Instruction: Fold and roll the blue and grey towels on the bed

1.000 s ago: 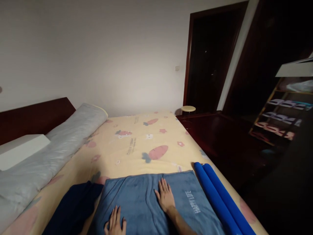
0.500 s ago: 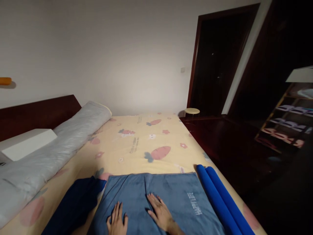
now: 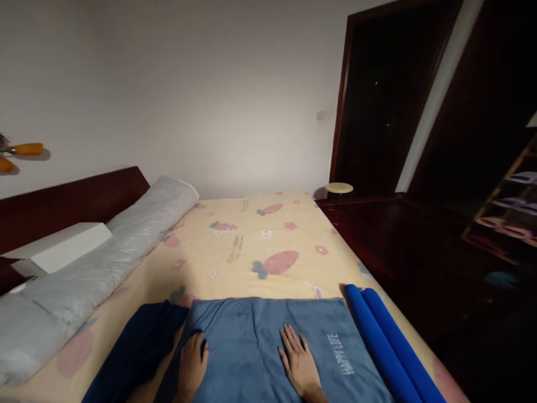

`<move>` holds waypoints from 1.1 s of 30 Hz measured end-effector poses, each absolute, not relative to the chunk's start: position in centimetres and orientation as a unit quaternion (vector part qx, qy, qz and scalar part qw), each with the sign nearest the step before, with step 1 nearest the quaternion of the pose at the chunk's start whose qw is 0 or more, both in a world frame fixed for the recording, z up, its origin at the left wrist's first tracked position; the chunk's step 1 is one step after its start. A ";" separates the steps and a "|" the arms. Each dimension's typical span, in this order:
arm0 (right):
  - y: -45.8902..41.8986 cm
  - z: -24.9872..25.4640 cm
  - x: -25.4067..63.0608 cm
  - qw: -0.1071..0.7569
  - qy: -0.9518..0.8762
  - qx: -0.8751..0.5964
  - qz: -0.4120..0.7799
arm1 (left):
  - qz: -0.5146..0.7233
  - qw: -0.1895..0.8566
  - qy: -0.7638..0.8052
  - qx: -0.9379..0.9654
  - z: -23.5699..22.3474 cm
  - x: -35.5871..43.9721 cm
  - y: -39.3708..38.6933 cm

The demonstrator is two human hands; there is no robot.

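Observation:
A blue-grey towel [image 3: 239,336] with "HAPPY LIFE" printed on its right part lies spread on the bed. Near its left edge, my left hand [image 3: 193,361] rests on the fabric, fingers forward and thumb apart. My right hand [image 3: 300,361] presses flat on the towel right of its middle, fingers stretched out, beside the lettering. A dark navy cloth [image 3: 130,347] lies crumpled just left of the towel. Along the right side run two bright blue rolls [image 3: 380,336], side by side. Faint creases cross the towel, and its near edge is out of view.
The bed [image 3: 235,274] has a yellow sheet with carrot prints. A long grey rolled bundle [image 3: 126,240] and a white box [image 3: 71,246] lie by the dark headboard [image 3: 84,193]. Beyond stand a round stool [image 3: 339,188], a dark door [image 3: 390,101] and a shoe rack [image 3: 509,207].
My right hand has slid to the right across the towel. My left hand has shifted to the towel's left edge. The crease near the middle looks flatter, and the view has turned slightly left.

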State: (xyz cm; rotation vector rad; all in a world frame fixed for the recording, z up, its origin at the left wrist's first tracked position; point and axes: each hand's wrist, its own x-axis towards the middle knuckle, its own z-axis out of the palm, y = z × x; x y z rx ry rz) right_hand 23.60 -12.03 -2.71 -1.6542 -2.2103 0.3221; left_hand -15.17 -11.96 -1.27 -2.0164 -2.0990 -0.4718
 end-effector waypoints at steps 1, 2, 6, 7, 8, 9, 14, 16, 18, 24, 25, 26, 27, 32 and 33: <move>-12.0 -2.7 23.6 0.181 -0.781 -0.586 0.113 | -0.160 0.102 -0.715 -0.673 -1.0 -15.9 -10.8; -12.0 -2.8 23.6 0.183 -0.781 -0.586 0.112 | -0.153 0.099 -0.725 -0.665 -0.7 -16.3 -9.6; -12.0 -3.4 23.7 0.197 -0.784 -0.581 0.094 | -0.061 -0.019 -0.786 -0.616 -0.4 -15.8 -5.4; -12.0 -3.6 23.8 0.200 -0.786 -0.579 0.089 | -0.041 -0.045 -0.794 -0.605 -0.6 -15.5 -4.6; -12.0 -3.8 23.8 0.202 -0.787 -0.577 0.083 | -0.029 -0.062 -0.800 -0.596 -0.7 -15.2 -3.9; -12.0 -3.9 23.9 0.203 -0.789 -0.574 0.077 | -0.023 -0.068 -0.803 -0.591 -0.8 -15.1 -3.3; -12.1 -4.8 24.1 0.216 -0.796 -0.564 0.046 | -0.006 -0.075 -0.807 -0.586 -0.8 -16.6 -1.6; -12.1 -5.0 24.2 0.219 -0.797 -0.562 0.037 | 0.002 -0.067 -0.809 -0.584 -0.6 -17.3 -1.2; -12.1 -5.1 24.2 0.217 -0.799 -0.560 0.033 | 0.005 -0.041 -0.814 -0.580 -0.6 -17.2 -1.0; -12.2 -4.3 24.2 0.201 -0.799 -0.564 0.054 | -0.089 0.088 -0.758 -0.640 -1.4 -10.8 -1.9; -12.2 -4.1 24.2 0.199 -0.798 -0.565 0.059 | -0.101 0.088 -0.729 -0.671 -1.6 -9.0 -2.3; -12.3 -3.9 24.1 0.199 -0.797 -0.567 0.064 | -0.105 0.078 -0.706 -0.696 -1.7 -7.0 -2.9; -12.3 -3.7 24.1 0.200 -0.795 -0.568 0.067 | -0.102 0.062 -0.688 -0.716 -1.7 -5.1 -3.4; -12.4 -3.0 24.0 0.202 -0.793 -0.568 0.088 | -0.122 0.011 -0.585 -0.802 -1.5 3.1 -6.2; -12.4 -2.9 24.0 0.201 -0.793 -0.567 0.093 | -0.127 0.006 -0.564 -0.816 -1.4 4.1 -6.5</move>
